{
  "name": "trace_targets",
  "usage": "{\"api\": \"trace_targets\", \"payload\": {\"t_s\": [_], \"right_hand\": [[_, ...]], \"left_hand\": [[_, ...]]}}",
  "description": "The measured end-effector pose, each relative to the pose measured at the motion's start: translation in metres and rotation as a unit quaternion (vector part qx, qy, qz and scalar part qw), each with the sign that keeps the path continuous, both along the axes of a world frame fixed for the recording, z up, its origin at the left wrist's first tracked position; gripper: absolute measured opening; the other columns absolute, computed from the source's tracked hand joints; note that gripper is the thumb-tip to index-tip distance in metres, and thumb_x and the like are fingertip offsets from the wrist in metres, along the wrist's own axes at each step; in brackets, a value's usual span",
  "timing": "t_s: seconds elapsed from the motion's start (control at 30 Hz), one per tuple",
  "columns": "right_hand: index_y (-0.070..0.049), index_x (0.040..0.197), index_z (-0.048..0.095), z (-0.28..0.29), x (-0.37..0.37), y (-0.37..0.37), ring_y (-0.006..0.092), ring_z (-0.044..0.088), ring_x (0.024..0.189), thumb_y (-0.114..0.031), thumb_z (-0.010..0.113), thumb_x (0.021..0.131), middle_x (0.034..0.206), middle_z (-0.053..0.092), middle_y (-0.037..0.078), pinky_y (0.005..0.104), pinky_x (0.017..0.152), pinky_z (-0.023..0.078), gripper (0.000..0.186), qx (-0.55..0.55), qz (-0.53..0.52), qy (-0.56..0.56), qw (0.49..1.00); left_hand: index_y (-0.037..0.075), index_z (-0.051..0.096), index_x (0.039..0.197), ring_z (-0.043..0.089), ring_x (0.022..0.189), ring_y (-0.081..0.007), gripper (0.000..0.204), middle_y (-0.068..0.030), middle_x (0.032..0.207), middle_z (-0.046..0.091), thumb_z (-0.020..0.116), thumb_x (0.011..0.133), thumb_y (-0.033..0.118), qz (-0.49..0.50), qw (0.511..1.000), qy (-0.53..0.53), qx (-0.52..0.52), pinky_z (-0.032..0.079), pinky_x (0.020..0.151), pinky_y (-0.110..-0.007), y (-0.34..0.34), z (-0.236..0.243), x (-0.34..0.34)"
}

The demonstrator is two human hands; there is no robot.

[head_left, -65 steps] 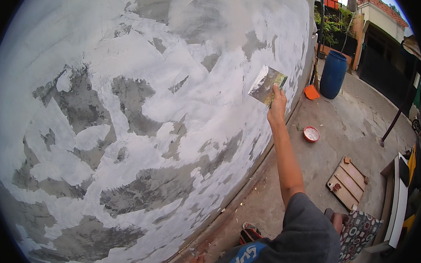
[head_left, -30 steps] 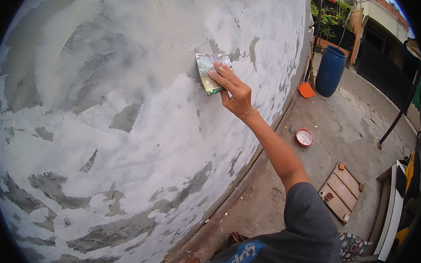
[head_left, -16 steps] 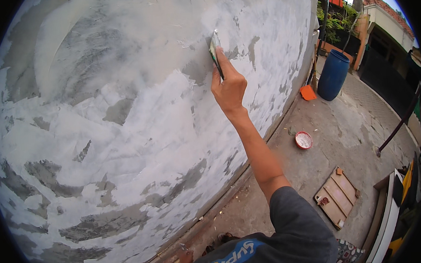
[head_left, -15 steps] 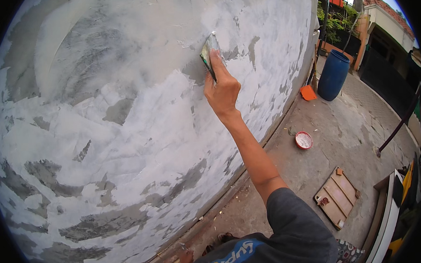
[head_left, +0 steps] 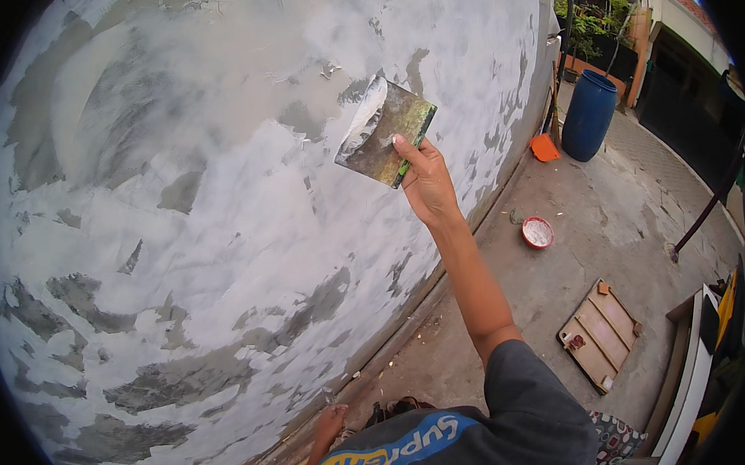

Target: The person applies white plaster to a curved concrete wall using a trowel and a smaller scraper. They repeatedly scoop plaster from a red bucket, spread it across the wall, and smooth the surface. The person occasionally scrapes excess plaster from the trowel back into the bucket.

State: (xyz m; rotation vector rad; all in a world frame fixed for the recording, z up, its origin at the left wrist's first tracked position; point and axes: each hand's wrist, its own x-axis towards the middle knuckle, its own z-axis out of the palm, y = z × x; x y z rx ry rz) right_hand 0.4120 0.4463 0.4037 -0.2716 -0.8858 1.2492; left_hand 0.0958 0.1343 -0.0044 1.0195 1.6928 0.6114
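Observation:
My right hand (head_left: 427, 177) grips a broad flat putty scraper (head_left: 386, 131) by its green-edged side, thumb on the near face. White putty lies along the scraper's far left edge. The blade is turned face-on to me, in front of a grey wall (head_left: 246, 231) patchily covered with white putty; whether it touches the wall I cannot tell. Low by the wall's foot, my left hand (head_left: 332, 420) is small in view, its fingers curled; a pale thing shows at them, too small to name.
A red bowl of white putty (head_left: 538, 233) stands on the concrete ground. Farther off are an orange dustpan (head_left: 544, 147) and a blue barrel (head_left: 589, 116). A wooden panel with battens (head_left: 601, 336) lies at right, near a white-edged board (head_left: 688, 384) and a slanting pole (head_left: 708, 206).
My right hand has drawn back down and to the right, turning the scraper from nearly edge-on to face-on, with putty showing on it. My left hand has come slightly up.

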Motion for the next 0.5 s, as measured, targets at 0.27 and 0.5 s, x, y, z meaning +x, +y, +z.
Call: {"api": "trace_targets", "payload": {"t_s": [0.27,0.5], "right_hand": [[-0.002,0.106,0.062,-0.15,-0.063,-0.12,0.0112,0.064,0.084,-0.013,0.071,0.087,0.098,0.068,0.006,0.026,0.074,0.052,0.024,-0.243,0.113,-0.06,0.962],[0.005,0.095,0.067,-0.235,-0.065,-0.204,0.0091,0.061,0.065,-0.013,0.073,0.085,0.082,0.068,0.004,0.0234,0.059,0.049,0.022,-0.289,0.084,-0.273,0.914]], "left_hand": [[0.002,0.047,0.125,0.056,0.08,-0.0129,0.046,-0.0067,0.098,0.055,0.067,0.091,0.025,0.028,0.946,-0.186,0.264,0.046,0.068,-0.028,0.072,0.154,0.117],[-0.004,0.057,0.118,0.048,0.118,-0.0185,0.056,-0.0124,0.119,0.056,0.035,0.103,0.045,0.096,0.906,-0.382,0.157,0.029,0.106,-0.033,0.073,0.14,0.14]]}}
